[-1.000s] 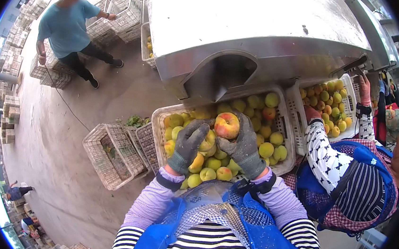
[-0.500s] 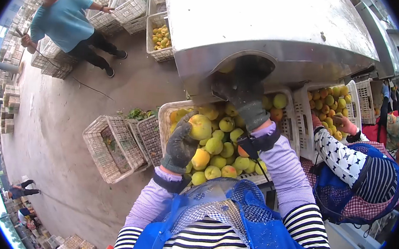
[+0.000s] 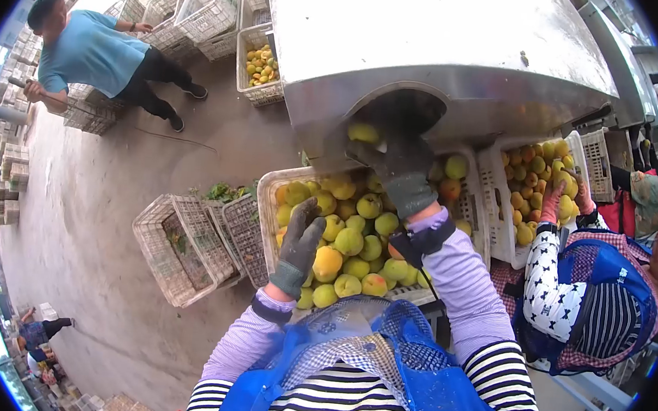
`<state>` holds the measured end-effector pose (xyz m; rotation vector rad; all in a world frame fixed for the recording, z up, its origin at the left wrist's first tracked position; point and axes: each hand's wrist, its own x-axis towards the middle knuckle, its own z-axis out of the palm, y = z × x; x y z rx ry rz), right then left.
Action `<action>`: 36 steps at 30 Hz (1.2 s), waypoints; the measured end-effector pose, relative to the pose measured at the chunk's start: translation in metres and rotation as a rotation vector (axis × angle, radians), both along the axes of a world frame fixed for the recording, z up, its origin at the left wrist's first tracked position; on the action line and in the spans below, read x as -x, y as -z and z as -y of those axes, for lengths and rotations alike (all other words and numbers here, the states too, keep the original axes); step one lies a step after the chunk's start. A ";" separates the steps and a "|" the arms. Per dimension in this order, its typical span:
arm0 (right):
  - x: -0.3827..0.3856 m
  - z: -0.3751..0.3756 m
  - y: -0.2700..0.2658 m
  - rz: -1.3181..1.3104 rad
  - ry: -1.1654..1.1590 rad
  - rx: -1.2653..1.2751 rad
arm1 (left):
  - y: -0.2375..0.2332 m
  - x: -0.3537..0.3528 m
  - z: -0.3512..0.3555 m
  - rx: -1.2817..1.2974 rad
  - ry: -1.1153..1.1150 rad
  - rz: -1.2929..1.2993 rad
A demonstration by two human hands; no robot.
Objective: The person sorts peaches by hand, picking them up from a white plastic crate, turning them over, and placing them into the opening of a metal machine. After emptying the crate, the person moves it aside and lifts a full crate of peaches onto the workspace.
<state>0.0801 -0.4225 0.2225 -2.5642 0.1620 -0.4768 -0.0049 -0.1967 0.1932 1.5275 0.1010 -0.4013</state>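
Left hand: your gloved left hand (image 3: 296, 250) is open, with its fingers extended above the left part of the near crate (image 3: 267, 227); it grips nothing, and you cannot tell whether it touches the fruit pile (image 3: 349, 242) beneath.
Right hand: your gloved right hand (image 3: 401, 165) reaches to the metal housing (image 3: 454, 28), just below its dark opening (image 3: 408, 107). Its fingers are blurred and shadowed, so you cannot tell how firmly they close.
Yellow-green fruit: the yellow-green fruit (image 3: 364, 133) lies against the fingers of your right hand, at the lower left of the opening, well apart from your left hand.
Fruit pile: green, yellow and reddish fruits fill the near crate, in front of you and between your forearms, partly hidden by your right hand.
Right side: a co-worker (image 3: 602, 300) holds a fruit (image 3: 568, 183) in two gloved hands over the neighbouring crate (image 3: 500, 220), which holds more fruit.
Left side: stacked crates (image 3: 180, 251) rest on the floor (image 3: 91, 239), with green leaves (image 3: 226, 192) beside them.
Farther off: a person in a blue shirt (image 3: 96, 52) holds a long thin rod or cord (image 3: 171, 135).
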 end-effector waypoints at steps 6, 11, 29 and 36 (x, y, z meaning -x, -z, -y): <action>-0.014 0.028 0.000 0.059 -0.053 -0.094 | 0.016 0.010 0.025 -0.867 0.700 0.436; 0.103 0.050 0.060 -0.717 -0.286 0.296 | 0.092 0.024 0.056 -1.265 0.955 0.682; 0.158 0.038 -0.014 -0.020 -0.232 -0.444 | -0.046 0.000 0.055 0.104 0.543 -0.068; 0.150 0.014 -0.028 -0.006 -0.152 -0.540 | -0.055 -0.010 0.050 0.084 0.462 0.102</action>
